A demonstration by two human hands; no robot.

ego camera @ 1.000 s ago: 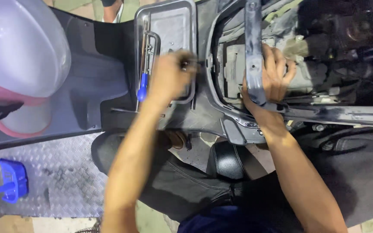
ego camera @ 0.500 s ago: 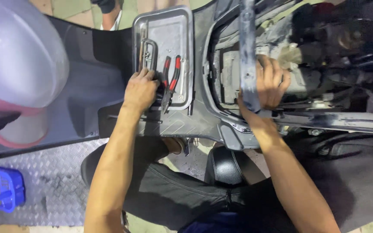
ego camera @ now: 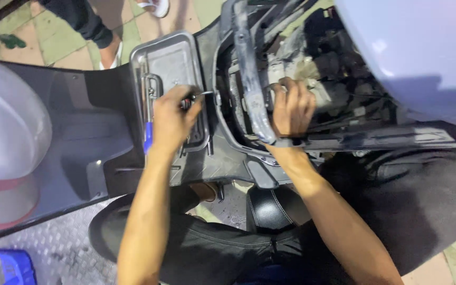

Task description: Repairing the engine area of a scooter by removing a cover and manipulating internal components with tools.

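The left hand is lying over the grey metal tray that is sitting on the dark scooter body. This hand is closing around a thin metal tool — a bent rod or key, I cannot tell exactly which. Its free end is sticking out of the fist toward 3 o'clock, so its long axis is running almost level across the picture, pointing at the rim of the open engine bay. The fingers are curling tight; the hand is narrow, not spread.

In the tray, at 9 o'clock from the left hand and just beside it, a tool with a blue handle is lying with its long axis from 12 to 6 o'clock. Other metal tools are lying along the same edge of the tray.

The right hand is lying at 3 o'clock from the left one, near but apart from it — it is resting inside the engine bay, fingers bending over some part behind the grey frame bar. Whether it is really gripping something, I cannot tell. The left hand is the nearer one to the thin tool and the tray.

At 12 o'clock, another person's foot in a sandal is standing on the tiled floor.
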